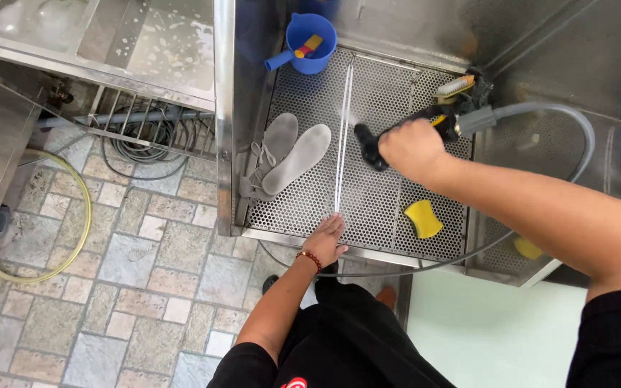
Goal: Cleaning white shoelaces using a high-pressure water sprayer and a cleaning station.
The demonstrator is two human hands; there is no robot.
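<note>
Right hand [412, 147] hides sprayer grip [370, 147].

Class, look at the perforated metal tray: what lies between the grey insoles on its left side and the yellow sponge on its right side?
In the head view, a long white shoelace lies stretched along the tray between the insoles and the sponge; the left hand pins its near end.

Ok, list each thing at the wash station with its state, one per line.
Right hand: gripping the spray gun.
Left hand: pinning the white shoelace's near end.
Shoelace: stretched straight on the perforated tray.
Insoles: lying flat.
Yellow sponge: loose on tray.
Blue scoop: upright, holding a brush.
</note>
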